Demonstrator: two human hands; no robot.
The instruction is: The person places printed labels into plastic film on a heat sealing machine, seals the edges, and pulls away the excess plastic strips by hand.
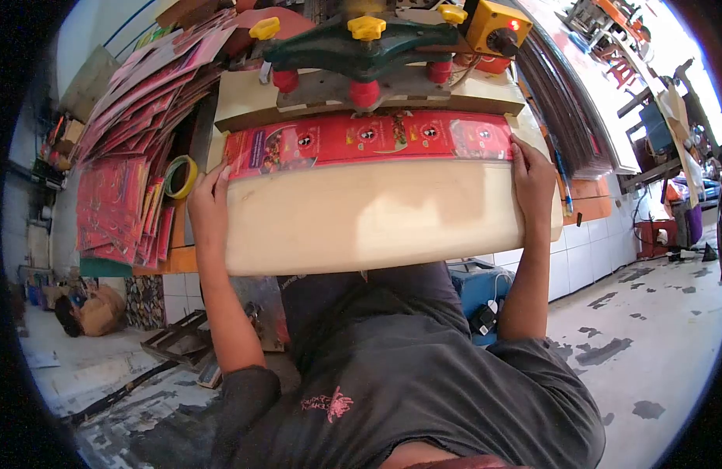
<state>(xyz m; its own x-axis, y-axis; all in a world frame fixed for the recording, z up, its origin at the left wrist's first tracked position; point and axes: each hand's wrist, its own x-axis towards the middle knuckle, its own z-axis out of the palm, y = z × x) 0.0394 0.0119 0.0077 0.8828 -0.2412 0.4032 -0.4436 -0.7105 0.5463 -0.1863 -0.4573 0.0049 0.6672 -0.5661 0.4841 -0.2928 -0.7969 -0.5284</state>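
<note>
Pale floor with dark patches (pixel 666 344); orange wooden surface (pixel 181 260). Yellow lobed knobs (pixel 366 29): three. Yellow tape roll (pixel 193 175): one. Smooth cream board (pixel 298 223): one. Long red printed plastic strip (pixel 337 142): one, lying along the board's far side, between left hand (pixel 210 195) and right hand (pixel 534 180). Fingertips touch both ends; whether either grip pinches or merely presses, cannot tell.

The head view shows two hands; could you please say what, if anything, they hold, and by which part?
The red sheet, apparently, by its short ends: left hand at one, right hand at the other. Any hold on the cream board is unclear.
</note>
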